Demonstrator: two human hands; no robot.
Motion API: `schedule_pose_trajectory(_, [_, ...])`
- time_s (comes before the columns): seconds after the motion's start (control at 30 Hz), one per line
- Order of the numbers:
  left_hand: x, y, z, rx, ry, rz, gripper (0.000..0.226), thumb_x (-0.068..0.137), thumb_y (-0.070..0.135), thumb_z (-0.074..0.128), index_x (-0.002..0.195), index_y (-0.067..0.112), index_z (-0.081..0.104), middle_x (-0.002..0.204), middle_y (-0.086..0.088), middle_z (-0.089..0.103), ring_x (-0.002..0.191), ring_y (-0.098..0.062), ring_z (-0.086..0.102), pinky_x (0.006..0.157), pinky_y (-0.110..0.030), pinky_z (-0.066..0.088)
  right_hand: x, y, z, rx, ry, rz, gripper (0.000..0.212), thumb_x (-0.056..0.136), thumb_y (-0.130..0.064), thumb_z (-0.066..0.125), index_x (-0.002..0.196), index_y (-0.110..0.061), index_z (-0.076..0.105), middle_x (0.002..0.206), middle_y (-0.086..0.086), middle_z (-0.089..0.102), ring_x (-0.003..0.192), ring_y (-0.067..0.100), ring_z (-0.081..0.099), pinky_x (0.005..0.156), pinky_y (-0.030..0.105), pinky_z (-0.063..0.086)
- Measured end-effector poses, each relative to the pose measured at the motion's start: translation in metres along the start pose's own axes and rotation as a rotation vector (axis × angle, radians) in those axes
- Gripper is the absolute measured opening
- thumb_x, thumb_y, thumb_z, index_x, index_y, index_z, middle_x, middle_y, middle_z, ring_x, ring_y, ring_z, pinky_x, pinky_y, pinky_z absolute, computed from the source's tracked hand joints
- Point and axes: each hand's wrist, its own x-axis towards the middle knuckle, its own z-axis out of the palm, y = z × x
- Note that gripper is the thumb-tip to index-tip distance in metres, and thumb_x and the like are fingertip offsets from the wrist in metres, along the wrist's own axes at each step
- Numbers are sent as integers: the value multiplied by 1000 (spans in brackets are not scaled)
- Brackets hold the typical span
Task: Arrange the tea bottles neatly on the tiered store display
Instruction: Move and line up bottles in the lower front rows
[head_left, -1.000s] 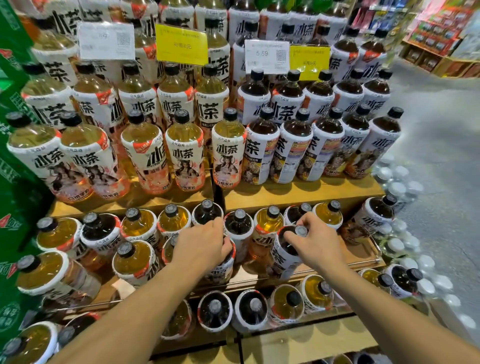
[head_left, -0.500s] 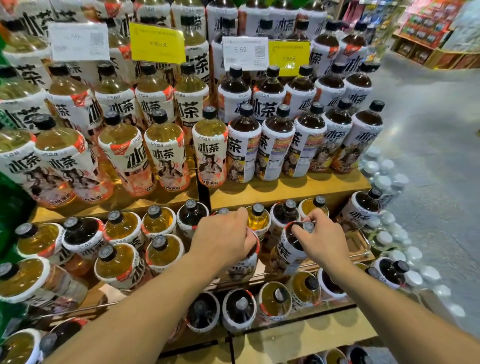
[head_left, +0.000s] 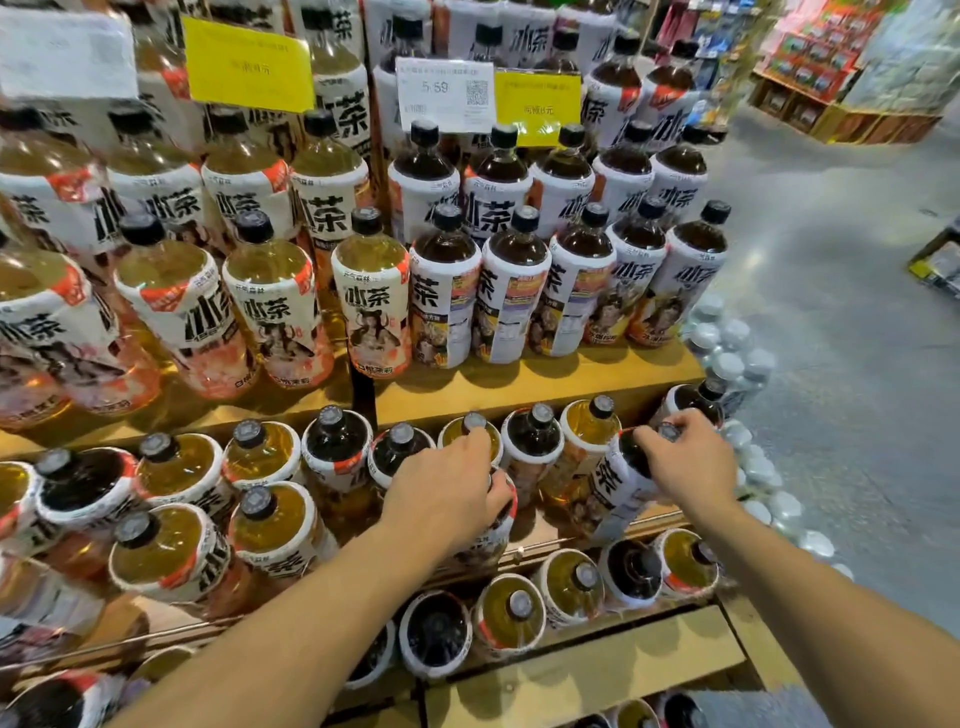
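Note:
A tiered wooden display (head_left: 540, 387) carries rows of tea bottles with white labels, some pale yellow, some dark. On the middle tier my left hand (head_left: 447, 501) grips the top of a bottle (head_left: 493, 535) that it mostly hides. My right hand (head_left: 688, 457) grips the neck of a dark tea bottle (head_left: 615, 486) that leans to the left. A yellow tea bottle (head_left: 589, 431) and another dark one (head_left: 535, 436) stand just behind, between my two hands.
Price cards (head_left: 444, 93) and yellow tags (head_left: 247, 65) hang on the upper tiers. White-capped water bottles (head_left: 737, 353) are packed on the floor at the display's right end. Grey aisle floor (head_left: 841, 322) lies to the right, with other store racks (head_left: 841, 78) beyond.
The view has shifted closer to the shelves. My right hand has tilted and drawn the dark bottle a little to the right. My left hand stays on its bottle.

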Motion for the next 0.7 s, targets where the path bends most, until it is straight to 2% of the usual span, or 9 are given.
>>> schedule_pose_trajectory(0.1, [1, 1, 3, -9, -3, 5, 23, 96, 44, 42, 91, 21, 39, 80, 4, 53, 66, -23, 56, 59, -37, 47, 18, 7, -1, -51, 35, 32, 27, 82, -42, 67, 89, -20, 54, 71, 7, 63, 68, 26, 58, 52, 33, 38])
schedule_pose_trajectory(0.23, [2, 3, 6, -16, -12, 5, 22, 96, 43, 43, 91, 22, 38, 80, 6, 51, 67, -22, 54, 59, -37, 45, 36, 16, -5, -67, 93, 74, 29, 82, -41, 68, 93, -18, 55, 83, 8, 64, 81, 32, 58, 64, 37, 44])
schedule_pose_trajectory(0.37, [1, 0, 6, -13, -45, -15, 22, 96, 43, 43, 91, 22, 38, 79, 7, 48, 64, -21, 49, 57, -35, 39, 52, 18, -4, -59, 115, 66, 30, 84, -41, 68, 96, -16, 55, 87, 10, 64, 84, 32, 54, 69, 37, 41])
schedule_pose_trajectory(0.57, [-2, -3, 3, -1, -52, -41, 23, 97, 44, 42, 90, 23, 35, 77, 6, 48, 62, -19, 48, 56, -33, 36, 68, 19, 14, -108, -4, 49, 33, 89, -44, 67, 102, -18, 50, 94, 13, 62, 86, 33, 53, 69, 38, 40])
schedule_pose_trajectory(0.67, [-2, -7, 1, 12, -40, -51, 23, 97, 44, 42, 91, 23, 35, 79, 6, 51, 63, -20, 51, 55, -33, 38, 75, 18, 19, -136, -43, 46, 40, 92, -46, 67, 112, -15, 54, 105, 16, 65, 96, 37, 60, 72, 38, 43])
schedule_pose_trajectory(0.7, [-3, -8, 1, 16, -42, -50, 23, 97, 44, 42, 91, 23, 36, 79, 6, 51, 63, -20, 52, 55, -33, 38, 77, 18, 21, -142, -51, 40, 42, 92, -47, 66, 116, -14, 55, 107, 16, 65, 93, 36, 61, 73, 38, 45])
